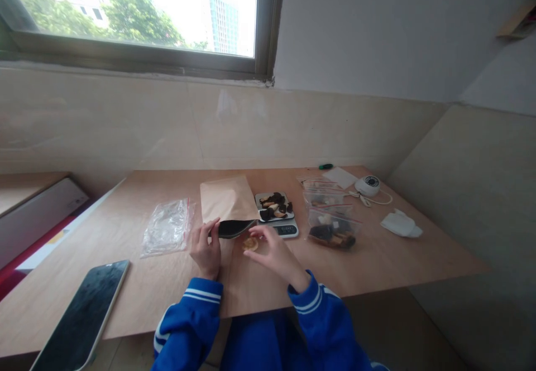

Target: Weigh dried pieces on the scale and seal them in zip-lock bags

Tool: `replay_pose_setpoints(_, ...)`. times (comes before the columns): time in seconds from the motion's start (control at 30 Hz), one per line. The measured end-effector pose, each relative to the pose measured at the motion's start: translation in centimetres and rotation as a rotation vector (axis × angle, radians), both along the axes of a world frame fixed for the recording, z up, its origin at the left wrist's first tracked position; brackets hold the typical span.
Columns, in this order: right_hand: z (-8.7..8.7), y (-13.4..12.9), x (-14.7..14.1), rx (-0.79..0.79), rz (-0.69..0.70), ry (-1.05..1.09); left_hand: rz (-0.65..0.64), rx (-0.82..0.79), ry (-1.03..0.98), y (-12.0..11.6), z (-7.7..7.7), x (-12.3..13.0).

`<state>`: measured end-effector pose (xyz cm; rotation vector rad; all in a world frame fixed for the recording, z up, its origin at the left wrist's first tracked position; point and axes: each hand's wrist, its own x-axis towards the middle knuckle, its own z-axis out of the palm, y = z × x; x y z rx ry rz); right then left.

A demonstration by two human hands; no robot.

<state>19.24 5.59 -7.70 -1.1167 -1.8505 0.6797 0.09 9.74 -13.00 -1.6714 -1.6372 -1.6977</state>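
Your left hand [207,251] grips the brown paper bag [228,198] at its gaping mouth. Your right hand [274,254] pinches 1 round tan slice [250,244] between thumb and fingers, just beside that opening. Right of the bag, 1 scale [293,229] bears dark-and-pale pieces [274,212].

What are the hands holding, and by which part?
Left hand: the brown paper bag, by the left side of its open mouth. Right hand: a round tan slice, by its rim.
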Motion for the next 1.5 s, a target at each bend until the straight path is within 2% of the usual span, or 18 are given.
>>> replay_pose_setpoints(0.07, -1.0, 0.6, 3.0, 0.011, -0.196, 0.019, -0.010, 0.001, 0.009, 0.1, 0.1, 0.1)
replay_pose_setpoints(0.13, -2.1, 1.6, 5.8, 0.074, -0.352, -0.060, -0.021, -0.003, 0.005, 0.1, 0.2, 0.1)
replay_pose_setpoints(0.23, -3.3, 3.1, 8.7, 0.152, -0.453, -0.216, -0.030, -0.005, -0.005, 0.2, 0.1, 0.1)
replay_pose_setpoints(0.43, -4.0, 4.8, 8.9, 0.192, -0.501, -0.359, -0.025, -0.012, -0.006, 0.3, -0.2, 0.0)
replay_pose_setpoints(0.6, -4.0, 5.8, 8.5, 0.223, -0.467, -0.401, -0.018, -0.023, -0.012, 0.3, -0.3, -0.1)
replay_pose_setpoints(0.83, -4.8, 3.9, 9.0, 0.246, -0.473, -0.394, -0.038, -0.091, -0.043, 0.6, 0.0, -0.1)
replay_pose_setpoints(1.0, -4.9, 2.9, 9.4, 0.326, -0.527, -0.275, 0.052, -0.205, -0.062, 1.6, -0.3, -0.6)
replay_pose_setpoints(1.13, -5.2, 2.5, 10.0, 0.395, -0.667, -0.167, 0.113, -0.308, -0.072, 2.1, -0.2, -0.7)
replay_pose_setpoints(1.23, -5.5, 1.8, 10.7, 0.355, -0.813, -0.149, 0.229, -0.346, -0.115, 2.2, -0.1, -0.6)
replay_pose_setpoints(1.37, -6.0, 0.6, 11.8, 0.245, -1.028, -0.251, 0.455, -0.384, -0.117, 2.3, -0.8, -0.9)
replay_pose_setpoints(1.43, -6.3, 0.3, 12.4, 0.204, -1.068, -0.312, 0.500, -0.404, -0.071, 2.3, -1.2, -1.3)
replay_pose_setpoints(1.5, -6.7, 0.4, 12.9, 0.187, -1.047, -0.357, 0.518, -0.460, 0.009, 2.1, -1.5, -1.9)
